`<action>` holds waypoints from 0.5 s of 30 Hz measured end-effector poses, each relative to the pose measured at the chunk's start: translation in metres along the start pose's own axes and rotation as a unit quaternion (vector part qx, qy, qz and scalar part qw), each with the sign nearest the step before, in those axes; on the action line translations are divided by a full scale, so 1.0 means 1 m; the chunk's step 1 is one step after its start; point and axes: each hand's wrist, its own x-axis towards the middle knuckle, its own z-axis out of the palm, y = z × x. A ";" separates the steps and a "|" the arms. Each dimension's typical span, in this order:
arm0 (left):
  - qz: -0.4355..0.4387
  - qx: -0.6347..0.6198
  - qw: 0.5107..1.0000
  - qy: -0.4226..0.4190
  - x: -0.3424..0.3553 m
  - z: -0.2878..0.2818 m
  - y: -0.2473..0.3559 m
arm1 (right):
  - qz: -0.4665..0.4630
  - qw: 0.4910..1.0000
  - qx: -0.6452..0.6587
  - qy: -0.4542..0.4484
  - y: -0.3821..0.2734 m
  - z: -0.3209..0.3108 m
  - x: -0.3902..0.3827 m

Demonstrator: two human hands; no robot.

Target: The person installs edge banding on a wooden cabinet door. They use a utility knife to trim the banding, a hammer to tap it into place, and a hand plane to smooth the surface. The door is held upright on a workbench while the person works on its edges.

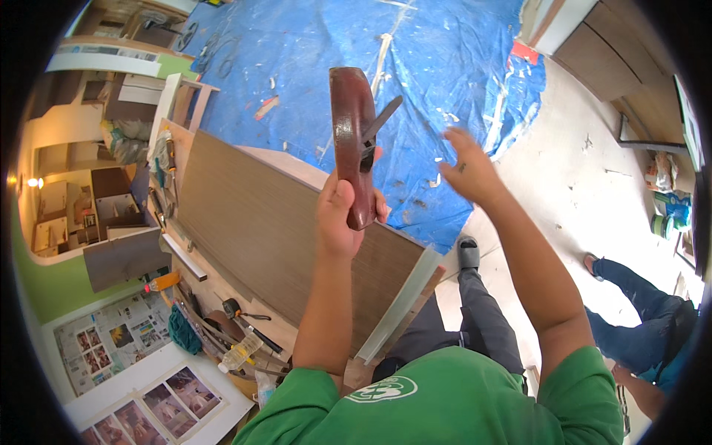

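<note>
We hold a dark red wooden hand plane [354,141] upright above the brown panel [274,237], its long axis vertical, our left hand [343,215] clasped tight around its lower end; our right hand [467,172] hovers just beside it, fingers spread, holding nothing

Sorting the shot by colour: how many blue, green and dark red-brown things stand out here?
Blue: 1, the tarp
Green: 1, the shirt
Dark red-brown: 1, the wooden hand plane in the left hand
Total: 3
</note>
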 end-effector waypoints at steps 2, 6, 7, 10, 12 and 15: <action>-0.055 0.104 0.992 0.036 -0.019 -0.001 0.008 | 0.175 0.885 0.377 -0.208 -0.080 -0.021 0.001; 0.011 0.320 0.947 -0.018 -0.026 0.057 -0.002 | 0.195 0.676 0.686 -0.183 -0.113 -0.035 -0.032; 0.078 0.394 0.914 -0.048 -0.026 0.065 -0.003 | 0.210 0.631 0.730 -0.155 -0.120 -0.042 -0.038; 0.050 0.430 0.898 -0.075 -0.039 0.095 0.010 | 0.214 0.577 0.781 -0.108 -0.124 -0.068 -0.052; 0.023 0.459 0.885 -0.076 -0.050 0.117 0.032 | 0.223 0.611 0.752 -0.107 -0.116 -0.094 -0.059; 0.075 0.522 0.843 -0.107 -0.081 0.128 0.066 | 0.222 0.634 0.738 -0.067 -0.080 -0.127 -0.073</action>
